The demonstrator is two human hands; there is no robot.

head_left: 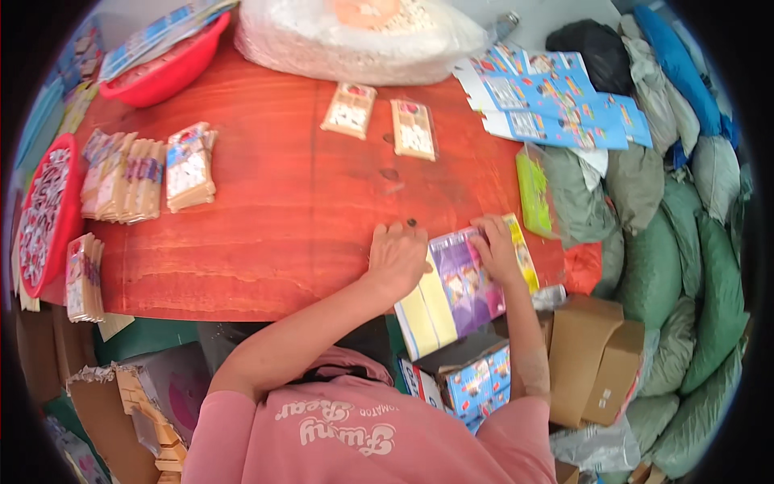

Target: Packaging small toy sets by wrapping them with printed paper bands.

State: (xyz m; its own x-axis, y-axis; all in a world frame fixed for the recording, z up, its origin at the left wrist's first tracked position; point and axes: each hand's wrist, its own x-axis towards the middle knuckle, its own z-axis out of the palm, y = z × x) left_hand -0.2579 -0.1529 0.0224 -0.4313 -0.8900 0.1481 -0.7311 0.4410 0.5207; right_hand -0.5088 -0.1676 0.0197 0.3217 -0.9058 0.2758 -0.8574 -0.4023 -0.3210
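Observation:
A flat printed carton (469,284), purple in the middle with cream and yellow panels, lies tilted over the table's near edge in front of me. My left hand (398,256) is closed at its left side, the thumb side against the cream panel. My right hand (497,248) grips its upper right part, thumb on the purple face and fingers over the far edge. Beyond my hands, two shallow wooden trays (414,129) with white pieces lie wrapped in clear film. A small dark spot (412,222) shows on the table by my left fingers.
Stacked wooden packs (129,177) and red bowls (50,218) of small pieces stand at the left of the red table (266,242). A big plastic bag (363,40) sits at the back. Blue printed sheets (564,101), green sacks (657,258) and a cardboard box (587,359) fill the right.

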